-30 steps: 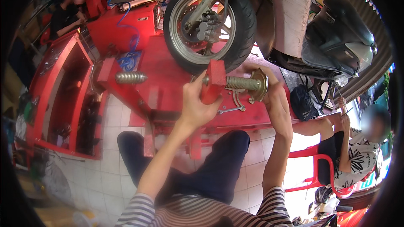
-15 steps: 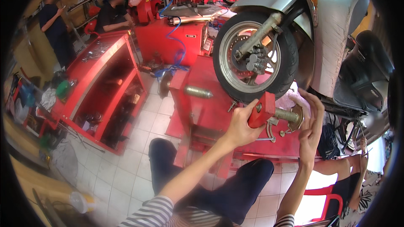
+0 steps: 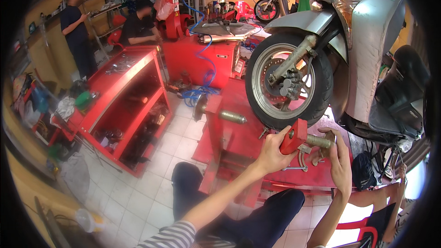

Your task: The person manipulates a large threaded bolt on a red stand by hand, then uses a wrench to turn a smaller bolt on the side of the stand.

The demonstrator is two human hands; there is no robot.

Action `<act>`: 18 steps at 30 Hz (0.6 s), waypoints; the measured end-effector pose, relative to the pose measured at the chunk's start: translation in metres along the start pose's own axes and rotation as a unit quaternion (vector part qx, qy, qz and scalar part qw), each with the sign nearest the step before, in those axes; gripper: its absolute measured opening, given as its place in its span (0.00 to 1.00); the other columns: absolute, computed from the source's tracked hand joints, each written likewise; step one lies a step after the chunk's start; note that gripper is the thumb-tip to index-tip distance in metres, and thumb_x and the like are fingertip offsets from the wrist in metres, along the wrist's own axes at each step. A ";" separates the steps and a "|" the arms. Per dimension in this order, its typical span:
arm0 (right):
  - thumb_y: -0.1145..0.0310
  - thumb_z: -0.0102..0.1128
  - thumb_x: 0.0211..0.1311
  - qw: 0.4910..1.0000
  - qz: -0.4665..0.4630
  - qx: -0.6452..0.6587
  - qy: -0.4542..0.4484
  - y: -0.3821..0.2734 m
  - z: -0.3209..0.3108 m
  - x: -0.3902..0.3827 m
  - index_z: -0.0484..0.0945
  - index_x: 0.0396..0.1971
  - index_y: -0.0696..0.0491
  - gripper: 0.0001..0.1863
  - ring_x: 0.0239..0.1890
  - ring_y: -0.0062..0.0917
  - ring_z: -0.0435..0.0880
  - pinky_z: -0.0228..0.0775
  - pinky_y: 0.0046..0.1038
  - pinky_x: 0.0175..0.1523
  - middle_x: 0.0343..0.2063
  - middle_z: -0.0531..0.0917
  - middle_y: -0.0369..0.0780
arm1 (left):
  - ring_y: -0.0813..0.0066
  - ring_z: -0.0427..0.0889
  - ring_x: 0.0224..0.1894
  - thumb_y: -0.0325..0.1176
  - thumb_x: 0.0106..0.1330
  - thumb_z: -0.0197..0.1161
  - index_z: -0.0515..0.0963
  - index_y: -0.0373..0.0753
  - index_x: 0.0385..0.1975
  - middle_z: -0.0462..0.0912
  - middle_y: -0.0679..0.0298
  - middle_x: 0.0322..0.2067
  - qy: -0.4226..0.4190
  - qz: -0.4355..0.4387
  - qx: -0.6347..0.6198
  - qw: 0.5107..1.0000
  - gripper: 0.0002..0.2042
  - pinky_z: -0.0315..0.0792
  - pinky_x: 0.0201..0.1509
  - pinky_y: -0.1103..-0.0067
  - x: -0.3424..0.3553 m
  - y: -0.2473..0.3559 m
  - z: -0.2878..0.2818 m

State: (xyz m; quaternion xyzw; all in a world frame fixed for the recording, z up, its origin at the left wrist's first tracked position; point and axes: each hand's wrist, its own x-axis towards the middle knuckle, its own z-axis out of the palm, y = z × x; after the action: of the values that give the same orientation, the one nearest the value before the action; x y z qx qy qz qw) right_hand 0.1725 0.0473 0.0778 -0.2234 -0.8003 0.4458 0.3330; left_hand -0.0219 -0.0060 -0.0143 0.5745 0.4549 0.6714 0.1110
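My left hand (image 3: 272, 155) grips the red metal block (image 3: 299, 133) of a wheel clamp on the lift, its fingers wrapped round the block's side. Out of that block runs a threaded screw (image 3: 318, 141) with a round metal handwheel at its right end. Around the handwheel curl the fingers of my right hand (image 3: 341, 163), which hide most of it. Just beyond stands the front wheel (image 3: 323, 96) of a silver scooter, with a brake disc and caliper. Facing the block from the left is a second threaded screw (image 3: 233, 117) on a red post.
A red tool cabinet (image 3: 120, 76) with open shelves stands at left. Blue air hose (image 3: 202, 91) lies coiled beside a red machine (image 3: 197, 59). The red lift platform (image 3: 234, 144) spreads under the wheel. Two people are at back left; another person's leg (image 3: 374, 193) is at right.
My right hand's fingers were spread off the handwheel and now curl around it. My left hand stays on the red block. The whole view has shifted, so the scene sits lower and farther right.
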 end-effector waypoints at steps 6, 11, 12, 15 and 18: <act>0.63 0.61 0.64 0.982 -0.179 0.031 0.059 0.005 0.020 0.005 0.68 0.56 0.56 0.23 0.44 0.22 0.79 0.73 0.24 0.42 0.55 0.73 0.44 | 0.52 0.84 0.31 0.26 0.48 0.70 0.68 0.19 0.53 0.82 0.46 0.29 -0.006 0.005 -0.002 1.000 0.31 0.75 0.34 0.71 0.001 0.006 -0.001; 0.76 0.71 0.51 0.983 0.001 0.183 -0.023 -0.001 0.002 0.002 0.67 0.55 0.56 0.30 0.52 0.24 0.75 0.74 0.27 0.45 0.55 0.73 0.44 | 0.53 0.85 0.31 0.25 0.48 0.70 0.68 0.19 0.53 0.82 0.46 0.29 0.004 0.026 0.007 1.000 0.31 0.75 0.34 0.71 -0.003 0.000 0.000; 0.77 0.70 0.51 0.991 -0.031 0.131 -0.024 0.002 0.000 0.003 0.67 0.55 0.56 0.31 0.52 0.24 0.75 0.74 0.26 0.45 0.55 0.73 0.44 | 0.53 0.85 0.31 0.25 0.48 0.70 0.68 0.19 0.53 0.82 0.46 0.29 0.005 0.023 0.006 1.000 0.31 0.75 0.34 0.71 -0.003 0.001 0.000; 0.78 0.67 0.53 0.977 -0.208 -0.052 -0.008 0.015 -0.002 0.005 0.66 0.56 0.57 0.29 0.48 0.25 0.78 0.74 0.25 0.44 0.54 0.73 0.46 | 0.53 0.84 0.30 0.25 0.48 0.70 0.68 0.19 0.54 0.82 0.47 0.28 0.007 0.025 -0.005 1.000 0.31 0.75 0.34 0.71 -0.002 0.002 0.000; 0.81 0.62 0.56 0.973 -0.224 -0.002 0.060 0.007 0.014 0.004 0.68 0.54 0.58 0.24 0.45 0.26 0.80 0.74 0.23 0.42 0.53 0.73 0.46 | 0.62 0.82 0.26 0.24 0.47 0.68 0.69 0.23 0.54 0.80 0.51 0.25 0.009 0.032 -0.007 0.999 0.30 0.73 0.32 0.74 0.000 0.001 0.006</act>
State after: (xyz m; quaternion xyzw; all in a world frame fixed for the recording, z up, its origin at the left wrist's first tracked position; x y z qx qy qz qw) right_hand 0.1603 0.0457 0.0683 -0.0658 -0.8094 0.3438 0.4716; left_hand -0.0161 -0.0041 -0.0139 0.5821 0.4320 0.6830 0.0894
